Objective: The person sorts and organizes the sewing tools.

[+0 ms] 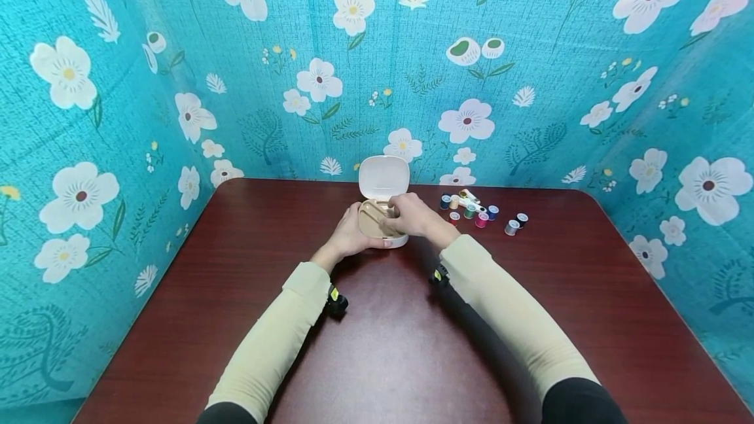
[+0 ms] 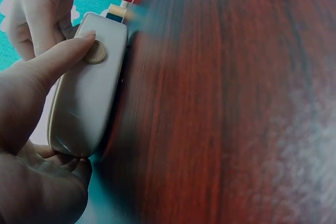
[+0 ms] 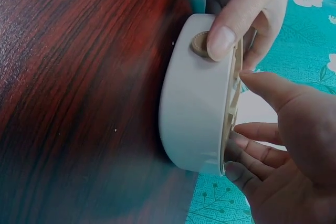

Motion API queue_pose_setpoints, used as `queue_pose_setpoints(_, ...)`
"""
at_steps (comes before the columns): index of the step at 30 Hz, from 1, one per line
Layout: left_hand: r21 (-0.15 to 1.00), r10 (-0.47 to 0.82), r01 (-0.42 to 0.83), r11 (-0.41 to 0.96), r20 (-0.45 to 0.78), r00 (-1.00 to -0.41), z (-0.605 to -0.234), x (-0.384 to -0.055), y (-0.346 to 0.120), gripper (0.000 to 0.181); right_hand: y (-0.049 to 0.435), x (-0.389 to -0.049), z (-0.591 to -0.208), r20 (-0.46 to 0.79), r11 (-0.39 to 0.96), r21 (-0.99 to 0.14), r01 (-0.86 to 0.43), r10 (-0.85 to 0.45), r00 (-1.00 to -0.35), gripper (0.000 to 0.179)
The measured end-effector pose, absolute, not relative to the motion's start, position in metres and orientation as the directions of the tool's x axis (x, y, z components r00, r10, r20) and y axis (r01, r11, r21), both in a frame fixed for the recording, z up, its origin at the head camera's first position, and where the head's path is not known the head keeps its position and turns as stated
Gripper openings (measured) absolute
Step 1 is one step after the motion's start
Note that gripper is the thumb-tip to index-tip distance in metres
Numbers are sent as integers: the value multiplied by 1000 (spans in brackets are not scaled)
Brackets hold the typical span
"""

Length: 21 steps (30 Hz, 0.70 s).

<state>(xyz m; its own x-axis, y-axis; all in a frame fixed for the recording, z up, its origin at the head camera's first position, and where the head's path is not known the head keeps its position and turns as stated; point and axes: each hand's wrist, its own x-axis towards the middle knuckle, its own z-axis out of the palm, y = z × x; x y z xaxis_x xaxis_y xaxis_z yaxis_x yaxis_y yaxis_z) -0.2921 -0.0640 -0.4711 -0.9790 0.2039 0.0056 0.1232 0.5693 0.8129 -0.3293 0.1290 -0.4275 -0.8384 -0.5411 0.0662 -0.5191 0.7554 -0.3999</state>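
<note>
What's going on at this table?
A person's left hand steadies a small white case, its thumb at the round tan button on the front. The lid stands open. The right hand has its fingers at the beige interior; whether it grips anything there is hidden. Thread spools sit to the right on the table.

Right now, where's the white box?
In the head view, the white box sits far back on the table, left of the spools, the left hand gripping it.
</note>
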Motion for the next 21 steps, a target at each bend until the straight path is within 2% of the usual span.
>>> queue_pose_setpoints(7, 813, 207, 126, 568, 7, -978, -472, -292, -64, 119, 125, -329, -432, 55, 762, -397, -511, -536, -842, 24)
queue_pose_setpoints(21, 792, 237, 159, 590, 19, -971, -474, -297, -65, 121, 124, -328, -431, -7, 777, -293, -558, -585, -811, 26)
